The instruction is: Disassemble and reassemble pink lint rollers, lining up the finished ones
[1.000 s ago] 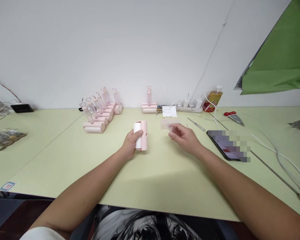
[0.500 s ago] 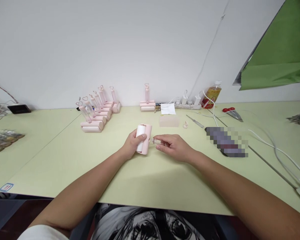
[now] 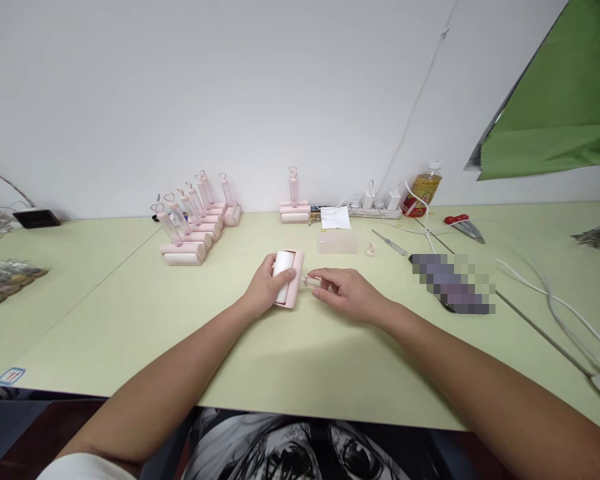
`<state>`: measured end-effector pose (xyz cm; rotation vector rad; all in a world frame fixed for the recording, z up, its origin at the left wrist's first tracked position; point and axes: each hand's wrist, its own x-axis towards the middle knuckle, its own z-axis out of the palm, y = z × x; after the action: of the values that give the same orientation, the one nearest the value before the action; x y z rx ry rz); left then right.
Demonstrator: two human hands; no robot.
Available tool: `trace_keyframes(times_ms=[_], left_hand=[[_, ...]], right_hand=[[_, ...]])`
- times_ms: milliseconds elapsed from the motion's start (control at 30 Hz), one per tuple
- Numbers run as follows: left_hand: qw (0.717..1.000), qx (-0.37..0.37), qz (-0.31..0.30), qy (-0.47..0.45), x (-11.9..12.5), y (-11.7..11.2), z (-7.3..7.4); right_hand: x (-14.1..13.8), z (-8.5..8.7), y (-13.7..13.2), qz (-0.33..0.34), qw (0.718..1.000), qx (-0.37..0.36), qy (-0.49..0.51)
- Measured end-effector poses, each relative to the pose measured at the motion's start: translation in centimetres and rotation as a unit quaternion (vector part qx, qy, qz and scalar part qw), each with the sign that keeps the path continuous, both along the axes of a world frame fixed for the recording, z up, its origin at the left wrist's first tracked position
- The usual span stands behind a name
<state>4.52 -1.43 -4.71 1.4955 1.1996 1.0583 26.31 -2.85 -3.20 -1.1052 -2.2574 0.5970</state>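
Observation:
My left hand (image 3: 265,290) is wrapped round a pink roller head with a white roll (image 3: 286,279) and holds it on the pale green table (image 3: 300,347). My right hand (image 3: 347,293) pinches a clear handle piece (image 3: 311,283) whose end meets the right side of the roller head. A clear plastic box (image 3: 337,241) and a small pink part (image 3: 371,251) lie just behind my right hand.
Several finished pink rollers (image 3: 193,227) stand in a row at the back left, and one more pink roller (image 3: 295,203) by the wall. A phone (image 3: 450,283), screwdriver (image 3: 390,243), scissors (image 3: 463,225), power strip (image 3: 377,210), bottle (image 3: 423,190) and white cables (image 3: 550,300) are on the right.
My right hand came from beside the clear box toward me with the clear handle and brought it against the roller head. The left hand kept its hold.

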Motion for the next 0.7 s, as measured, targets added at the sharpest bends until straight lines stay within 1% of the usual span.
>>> trace_keyframes(times_ms=[100, 233, 333, 433, 500, 567, 633, 700], left_hand=[[0.996, 0.001, 0.035, 0.086, -0.3, 0.3, -0.1], [0.981, 0.037, 0.050, 0.186, -0.7, 0.3, 0.1], [0.971, 0.019, 0.026, 0.236, -0.9, 0.0, 0.5], [0.960, 0.011, 0.014, 0.279, -0.9, -0.4, 1.0], [0.950, 0.018, 0.015, 0.311, -0.9, -0.5, 1.2], [0.939, 0.021, 0.019, 0.343, -0.8, -0.6, 1.3], [0.928, 0.019, 0.024, 0.370, -0.9, -0.6, 1.3], [0.920, 0.018, 0.032, 0.390, -1.0, -0.4, 1.2]], right_hand=[[0.1, -0.3, 0.4, -0.033, 0.999, -0.010, -0.006], [0.2, -0.7, 1.0, -0.099, 0.995, -0.019, 0.011], [1.0, -0.7, 2.2, -0.180, 0.982, -0.008, 0.059], [3.1, -0.4, 4.1, -0.286, 0.953, 0.055, 0.080], [5.1, -0.3, 5.6, -0.365, 0.925, 0.095, 0.051], [7.0, -0.5, 6.8, -0.413, 0.906, 0.091, -0.012], [8.1, -1.0, 7.6, -0.408, 0.908, 0.044, -0.085], [8.5, -1.4, 7.9, -0.384, 0.916, 0.018, -0.119]])
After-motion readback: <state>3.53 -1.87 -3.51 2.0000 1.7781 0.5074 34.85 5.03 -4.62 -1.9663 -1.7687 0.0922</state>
